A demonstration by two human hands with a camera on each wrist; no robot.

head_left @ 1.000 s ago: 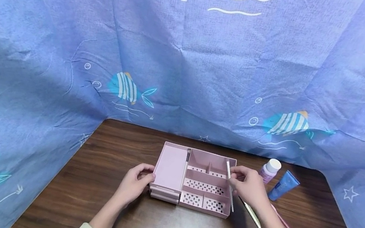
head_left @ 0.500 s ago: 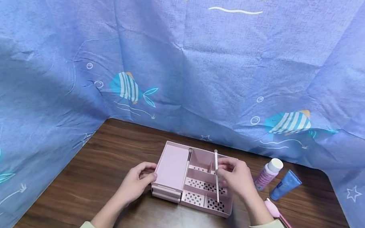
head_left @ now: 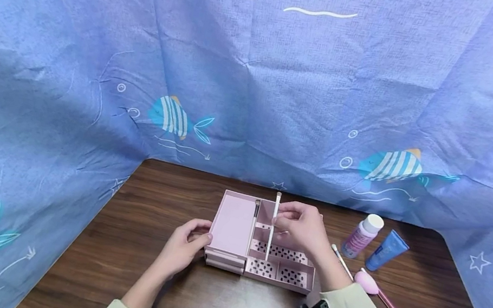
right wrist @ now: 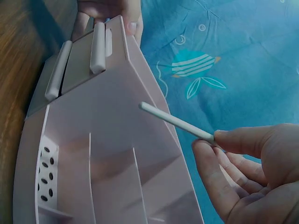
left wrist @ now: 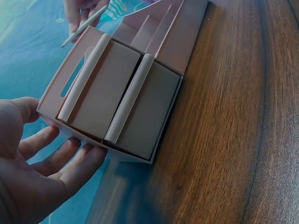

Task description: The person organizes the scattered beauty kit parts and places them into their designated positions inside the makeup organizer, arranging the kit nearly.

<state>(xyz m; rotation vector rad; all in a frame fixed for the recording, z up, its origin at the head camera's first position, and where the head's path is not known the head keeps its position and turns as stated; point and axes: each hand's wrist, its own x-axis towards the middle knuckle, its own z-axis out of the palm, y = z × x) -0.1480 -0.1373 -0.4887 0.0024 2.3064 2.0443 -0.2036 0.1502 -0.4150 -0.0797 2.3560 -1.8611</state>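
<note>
A pink desk organizer (head_left: pixel 232 223) sits on the table, two small drawers (left wrist: pixel 100 79) at one end and open compartments with perforated floors beside them. At its left edge my left hand (head_left: pixel 182 247) grips the side, thumb on the top edge and fingers along the wall. My right hand (head_left: pixel 304 230) pinches a thin white makeup brush (head_left: pixel 271 235) above the compartments, bristles toward the back. In the right wrist view the brush handle (right wrist: pixel 173 120) sticks out from between thumb and fingertips. Another makeup brush (head_left: pixel 253 227) lies in a narrow slot right of the organizer's flat top.
Right of the organizer stand a white-capped pink bottle (head_left: pixel 360 237) and a blue tube (head_left: pixel 388 250). Nearer lie another thin brush (head_left: pixel 341 260) and a pink oval-headed item with a dark pink handle (head_left: pixel 366 281). A blue fish-print cloth (head_left: pixel 257 95) hangs behind the brown table (head_left: pixel 144 202).
My right hand has carried the brush leftward from the organizer's right edge to over its middle, turning it nearly straight front-to-back. The left hand stays on the organizer.
</note>
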